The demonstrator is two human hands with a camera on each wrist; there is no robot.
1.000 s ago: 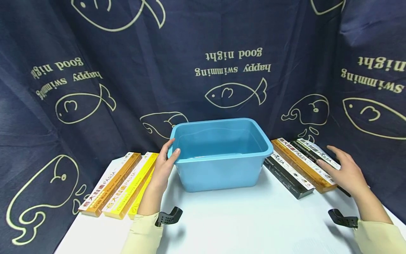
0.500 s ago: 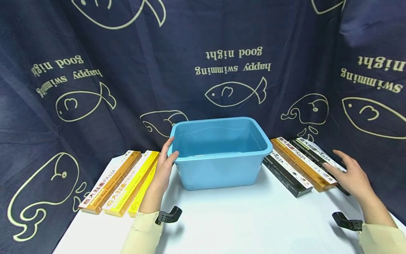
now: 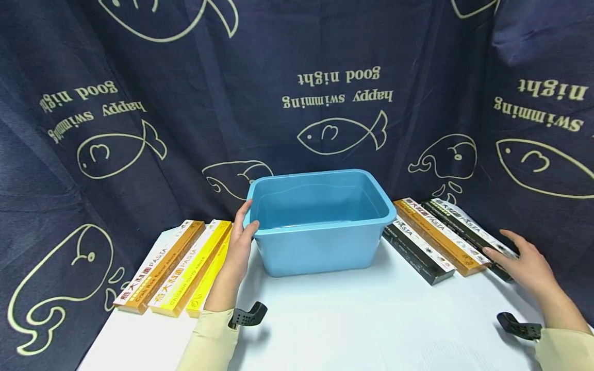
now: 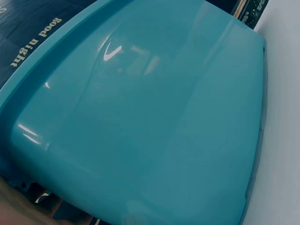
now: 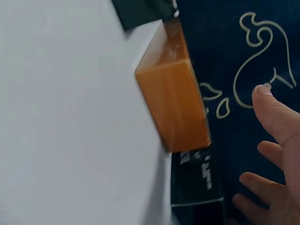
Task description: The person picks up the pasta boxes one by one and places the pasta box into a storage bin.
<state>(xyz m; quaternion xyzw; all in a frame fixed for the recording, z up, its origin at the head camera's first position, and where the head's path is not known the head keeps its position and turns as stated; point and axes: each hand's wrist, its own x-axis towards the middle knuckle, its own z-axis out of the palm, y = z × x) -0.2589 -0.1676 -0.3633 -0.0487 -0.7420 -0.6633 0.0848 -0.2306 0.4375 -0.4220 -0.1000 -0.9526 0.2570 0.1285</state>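
A blue plastic bin [image 3: 320, 252] stands upright on the table, its inside bare where it shows. My left hand [image 3: 240, 245] grips the bin's left front corner, thumb over the rim and fingers along the outer side. In the left wrist view the bin's wall [image 4: 154, 117] fills most of the picture. My right hand [image 3: 529, 265] hovers with spread fingers at the near end of the outermost black pasta box [image 3: 468, 232], holding nothing. In the right wrist view that black box [image 5: 194, 180] lies beyond an orange pasta box [image 5: 176, 108], the hand [image 5: 281, 159] off to the side.
Right of the bin lie another black pasta box [image 3: 417, 252] and the orange one. To its left lie an orange crab roe pasta box [image 3: 160, 268] and two yellow boxes [image 3: 187, 273]. A dark fish-print curtain [image 3: 343, 62] hangs behind the white table [image 3: 352, 324].
My right hand has drawn back to the right and slightly down, away from over the outermost black pasta box. My left hand stays on the bin, which keeps its place.
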